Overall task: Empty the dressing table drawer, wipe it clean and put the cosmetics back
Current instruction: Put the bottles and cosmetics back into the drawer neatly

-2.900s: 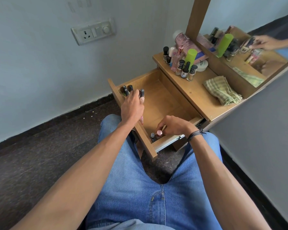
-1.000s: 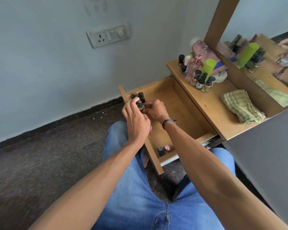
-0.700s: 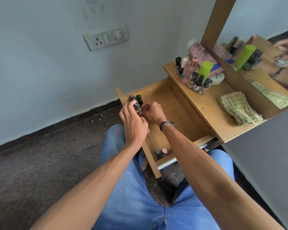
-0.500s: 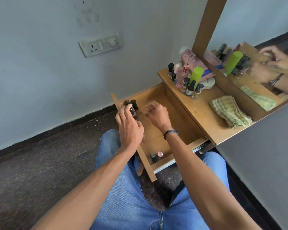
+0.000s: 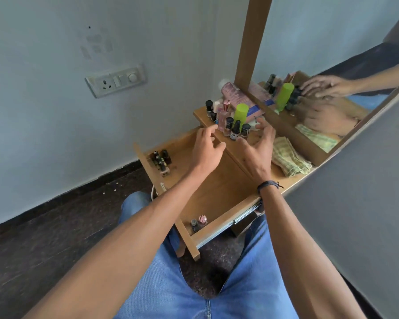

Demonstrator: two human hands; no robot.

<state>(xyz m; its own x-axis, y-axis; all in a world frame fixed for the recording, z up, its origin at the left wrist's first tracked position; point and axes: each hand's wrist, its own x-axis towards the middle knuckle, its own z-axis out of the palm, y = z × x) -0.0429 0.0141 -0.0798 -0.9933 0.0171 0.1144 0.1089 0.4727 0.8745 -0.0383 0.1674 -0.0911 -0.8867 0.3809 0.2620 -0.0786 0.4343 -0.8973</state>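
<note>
Left grip (image 5: 205,149) hangs open with its fingers spread and holds nothing; it is above the back edge of the pulled-out drawer (image 5: 217,192), where the drawer meets the desk (image 5: 288,180). Right grip (image 5: 258,146) is open too, fingers fanned and empty, above the desk top just beside the left one.

Between the fingertips of the two grips, and just beyond them, stands a short row of nail-polish bottles (image 5: 235,131) with dark caps. Whether any finger touches them cannot be told. Behind that row rises a green tube (image 5: 240,112) among more cosmetics.

To the right of the right grip lies a folded checked cloth (image 5: 288,157) on the desk. A dark wristband (image 5: 268,185) circles the wrist below that grip.

Left of and below the left grip, a cluster of dark bottles (image 5: 160,160) stands in the drawer's far-left corner. Well below both grips, two small bottles (image 5: 199,222) sit in the drawer's near corner, one with a pink cap.

Beyond the right grip the mirror (image 5: 332,72) reflects both hands. A wall socket (image 5: 115,80) sits well up and to the left of the left grip.
</note>
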